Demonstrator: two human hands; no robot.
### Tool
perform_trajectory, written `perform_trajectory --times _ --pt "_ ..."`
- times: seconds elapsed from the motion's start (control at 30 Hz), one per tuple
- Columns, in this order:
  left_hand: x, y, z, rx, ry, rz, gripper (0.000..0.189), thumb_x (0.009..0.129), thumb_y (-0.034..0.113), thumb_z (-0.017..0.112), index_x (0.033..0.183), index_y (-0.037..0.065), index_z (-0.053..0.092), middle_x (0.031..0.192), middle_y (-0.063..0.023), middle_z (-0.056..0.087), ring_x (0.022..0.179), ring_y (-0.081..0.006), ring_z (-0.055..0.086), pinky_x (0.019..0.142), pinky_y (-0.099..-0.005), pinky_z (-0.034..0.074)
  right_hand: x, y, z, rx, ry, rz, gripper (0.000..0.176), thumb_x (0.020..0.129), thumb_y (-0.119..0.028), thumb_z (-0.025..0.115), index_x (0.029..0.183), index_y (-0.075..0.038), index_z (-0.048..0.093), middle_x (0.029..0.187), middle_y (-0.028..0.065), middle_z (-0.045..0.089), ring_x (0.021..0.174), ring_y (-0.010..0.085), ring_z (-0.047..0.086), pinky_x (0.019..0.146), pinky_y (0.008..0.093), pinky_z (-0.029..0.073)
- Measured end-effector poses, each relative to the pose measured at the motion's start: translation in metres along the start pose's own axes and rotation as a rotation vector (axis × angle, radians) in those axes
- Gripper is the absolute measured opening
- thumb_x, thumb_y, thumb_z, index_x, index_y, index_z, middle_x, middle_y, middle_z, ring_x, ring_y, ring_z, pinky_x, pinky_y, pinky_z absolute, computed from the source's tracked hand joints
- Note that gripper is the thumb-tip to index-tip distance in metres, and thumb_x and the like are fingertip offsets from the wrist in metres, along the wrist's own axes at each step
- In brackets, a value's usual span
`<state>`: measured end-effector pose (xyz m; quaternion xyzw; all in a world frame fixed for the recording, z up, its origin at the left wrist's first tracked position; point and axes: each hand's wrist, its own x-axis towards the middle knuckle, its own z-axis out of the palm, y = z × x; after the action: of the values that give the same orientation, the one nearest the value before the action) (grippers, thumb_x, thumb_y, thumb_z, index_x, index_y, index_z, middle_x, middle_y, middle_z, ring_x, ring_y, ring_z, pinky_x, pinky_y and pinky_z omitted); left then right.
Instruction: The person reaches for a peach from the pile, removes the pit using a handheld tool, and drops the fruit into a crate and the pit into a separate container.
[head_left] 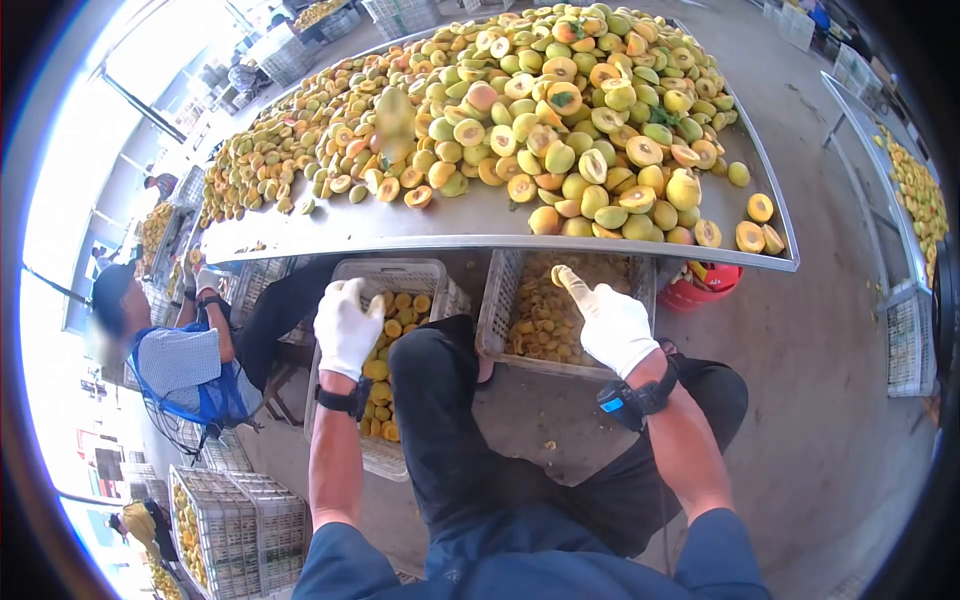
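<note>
My left hand [348, 328], in a white glove, is over the near rim of a plastic crate [395, 267] holding yellow fruit halves [378, 370]. Its fingers curl down, and whatever they hold, if anything, is hidden. My right hand [612, 325], also gloved, reaches over a second crate [487, 320] full of brownish-yellow pits and scraps [550, 325]. Its index finger is stretched out, with a yellow-stained tip, and no object shows in it. Beyond both hands, a metal table [400, 228] bears a large heap of halved yellow-green stone fruit [560, 110], like peaches or apricots.
A red bucket [703, 287] stands under the table's right end. On my left sits a co-worker [195, 365]. Stacked crates [260, 525] of fruit are at lower left. Another fruit-laden table [870, 150] stands at right. My knees flank the pit crate.
</note>
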<state>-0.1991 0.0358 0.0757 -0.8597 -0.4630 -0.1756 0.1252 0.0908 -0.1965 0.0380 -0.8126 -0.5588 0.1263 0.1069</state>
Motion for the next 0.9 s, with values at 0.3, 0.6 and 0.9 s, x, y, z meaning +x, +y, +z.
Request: perform_trajectory --times 0.3,0.6,0.9 --pt "0.073 0.177 0.034 -0.565 -0.213 0.336 0.031 0.080 0.024 0.072 0.104 0.004 0.067 0.097 -0.0159 0.069 0.090 -0.0321 0.067 0.079 -0.0399 0.053 0.012 0.006 0.008 0.099 0.056 0.101 0.050 0.087 -0.010 0.050 0.136 -0.002 0.050 0.097 0.0195 0.068 0.090 0.0352 0.068 0.081 0.0459 0.054" --pt "0.067 0.200 0.044 -1.021 -0.816 0.762 0.041 0.077 -0.003 0.067 0.116 0.007 0.069 0.107 -0.0108 0.069 0.096 -0.0212 0.065 0.088 -0.0333 0.053 0.008 0.020 -0.002 0.082 0.068 0.100 0.032 0.085 -0.010 0.050 0.113 0.003 0.060 0.091 0.0214 0.070 0.086 0.0377 0.070 0.076 0.0470 0.055" --pt "0.066 0.203 0.064 -0.770 -0.108 0.471 0.006 0.081 0.009 0.064 0.082 0.007 0.070 0.080 -0.0144 0.067 0.077 -0.0343 0.066 0.072 -0.0400 0.054 0.000 0.014 -0.007 0.110 -0.035 0.195 0.037 0.086 -0.012 0.049 0.116 0.007 0.060 0.090 0.0242 0.070 0.087 0.0385 0.070 0.077 0.0475 0.055"
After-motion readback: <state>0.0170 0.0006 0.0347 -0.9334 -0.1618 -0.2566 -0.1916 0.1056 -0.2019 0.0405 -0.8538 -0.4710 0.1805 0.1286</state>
